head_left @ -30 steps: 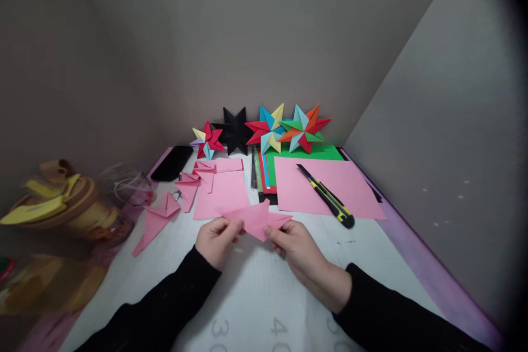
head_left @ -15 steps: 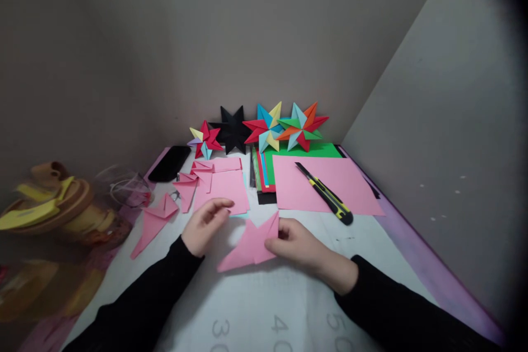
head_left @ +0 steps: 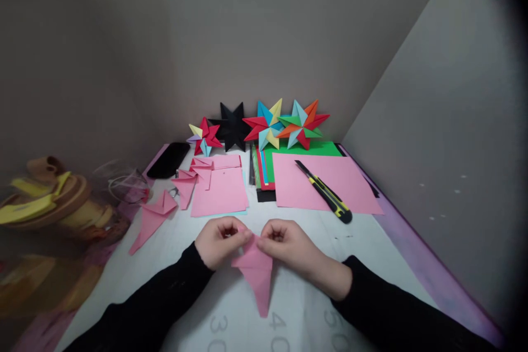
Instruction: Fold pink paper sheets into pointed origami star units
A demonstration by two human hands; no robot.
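Observation:
Between my two hands is a folded pink paper piece (head_left: 254, 269), its long narrow tail pointing down toward me. My left hand (head_left: 223, 241) pinches its upper left edge between thumb and fingers. At its upper right, my right hand (head_left: 291, 243) grips it in the same way. The fingertips hide the top of the fold. To the left lie several similar folded pink pieces, the nearest pink piece (head_left: 153, 220) with its tail toward me. Square pink sheets (head_left: 218, 195) rest just beyond my left hand.
A yellow and black utility knife (head_left: 325, 192) lies on a large pink sheet (head_left: 363, 187), over green card (head_left: 325, 148). Paper stars, including a black star (head_left: 233, 126), lean on the wall. A phone (head_left: 168, 160) and a clay-coloured pot-like object (head_left: 78, 201) are at left.
My left hand has come across and taken hold of the pink paper piece. The piece has turned, so its tail now points toward me instead of left.

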